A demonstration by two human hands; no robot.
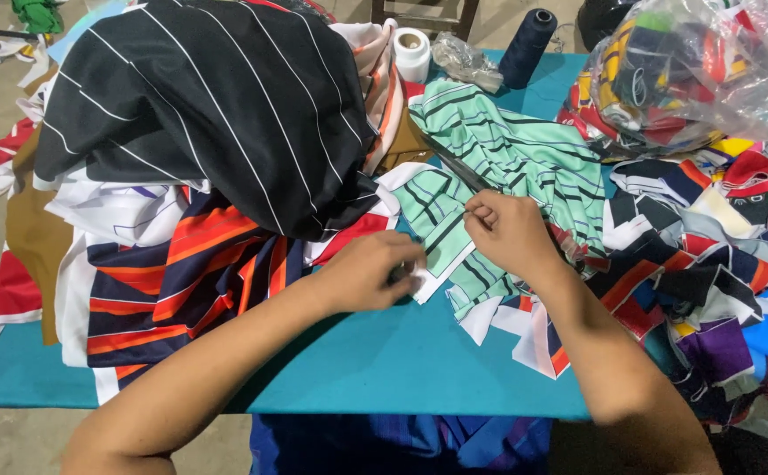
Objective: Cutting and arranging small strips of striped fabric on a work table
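Mint cloth: striped green piece (437,220), lying mid-worktop between both hands.
Left hand (368,271): fingers curled, pinching the piece's white lower edge.
Right hand (509,233): fingertips pressed together on its upper edge.
Worktop (384,361): teal.
Left: black striped fabric (208,97) heaped.
Behind: dark thread cone (527,44).

Sewing workshop: fabric piles (208,114), thread cone (527,44), table (384,361).

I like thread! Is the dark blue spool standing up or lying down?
Standing up. The dark blue thread spool sits upright on the teal table, hole on top.
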